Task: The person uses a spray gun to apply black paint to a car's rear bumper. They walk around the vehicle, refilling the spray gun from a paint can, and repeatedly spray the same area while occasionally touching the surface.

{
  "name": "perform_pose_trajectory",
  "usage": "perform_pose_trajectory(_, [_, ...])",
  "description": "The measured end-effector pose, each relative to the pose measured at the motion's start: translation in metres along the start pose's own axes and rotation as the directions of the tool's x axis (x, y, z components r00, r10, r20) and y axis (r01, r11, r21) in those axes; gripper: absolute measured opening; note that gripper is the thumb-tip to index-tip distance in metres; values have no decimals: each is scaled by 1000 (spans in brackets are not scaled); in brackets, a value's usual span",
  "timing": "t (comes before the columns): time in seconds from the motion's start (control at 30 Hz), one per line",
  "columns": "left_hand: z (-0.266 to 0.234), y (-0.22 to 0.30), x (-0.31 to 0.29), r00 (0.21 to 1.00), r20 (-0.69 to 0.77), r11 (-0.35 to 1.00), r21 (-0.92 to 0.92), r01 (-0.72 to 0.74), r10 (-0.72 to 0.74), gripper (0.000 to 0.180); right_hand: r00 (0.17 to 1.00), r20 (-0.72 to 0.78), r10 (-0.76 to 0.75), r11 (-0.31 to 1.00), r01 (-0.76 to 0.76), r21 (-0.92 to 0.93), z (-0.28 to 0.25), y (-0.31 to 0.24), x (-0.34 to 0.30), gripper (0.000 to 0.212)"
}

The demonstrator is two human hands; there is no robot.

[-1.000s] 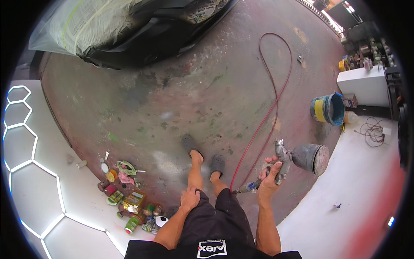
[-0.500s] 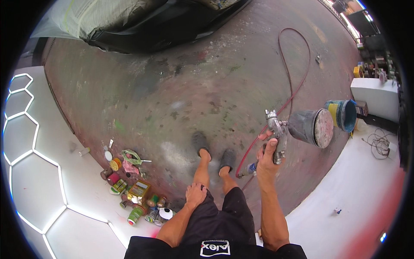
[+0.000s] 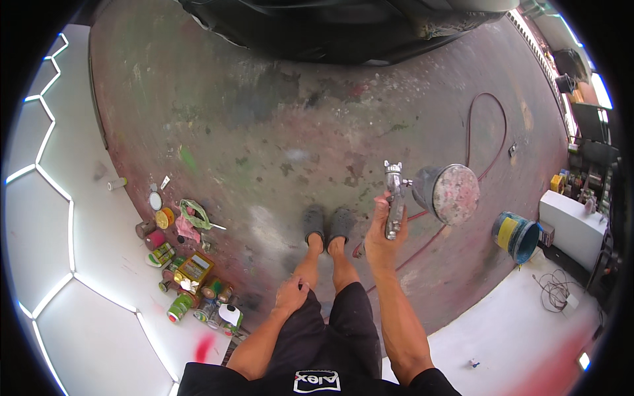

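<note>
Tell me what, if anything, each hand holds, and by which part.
Right hand: a spray gun, by its handle. Left hand: no visible object.

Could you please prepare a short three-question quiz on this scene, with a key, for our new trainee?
1. Multiple choice: what is the person's right grip holding?
A) a hammer
B) a spray gun
C) a broom

2. True or false: the two dark clogs stand side by side.

3. Fill in the blank: the bucket at the right of the picture has a ___ patch on its side.

Key: 1. B; 2. True; 3. yellow.
</note>
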State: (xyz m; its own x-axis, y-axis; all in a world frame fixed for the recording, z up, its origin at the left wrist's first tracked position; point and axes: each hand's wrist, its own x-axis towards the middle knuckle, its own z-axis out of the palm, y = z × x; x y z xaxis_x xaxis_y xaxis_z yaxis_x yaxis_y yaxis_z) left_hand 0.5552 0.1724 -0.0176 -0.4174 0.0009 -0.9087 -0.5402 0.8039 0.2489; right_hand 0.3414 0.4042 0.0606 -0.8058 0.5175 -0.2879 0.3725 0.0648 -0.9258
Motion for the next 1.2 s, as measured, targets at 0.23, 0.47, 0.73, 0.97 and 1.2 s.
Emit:
perform_pose_trajectory(0.23, [-93,37,42,872,-458,976,-37,-217,176,44,977,205,-63,972,107,-211,53,87,51,35])
perform_pose_trajectory(0.47, [-100,36,126,895,-432,892,-353,-282,112,44,948,302,-102,921,204,-333,138,190,112,44])
perform_pose_trajectory(0.73, [-93,-9,161,906,-164,875,-238,-421,391,46,910,248,-333,757,415,-504,202,272,182,46])
perform_pose_trajectory(0.97, [-156,-48,159,851,-167,796,-302,-524,497,52,927,43,-373,694,310,-650,261,276,203,44])
perform_pose_trajectory(1.2, [-212,-79,181,881,-198,818,-330,-472,429,51,904,161,-396,664,402,-630,364,259,184,38])
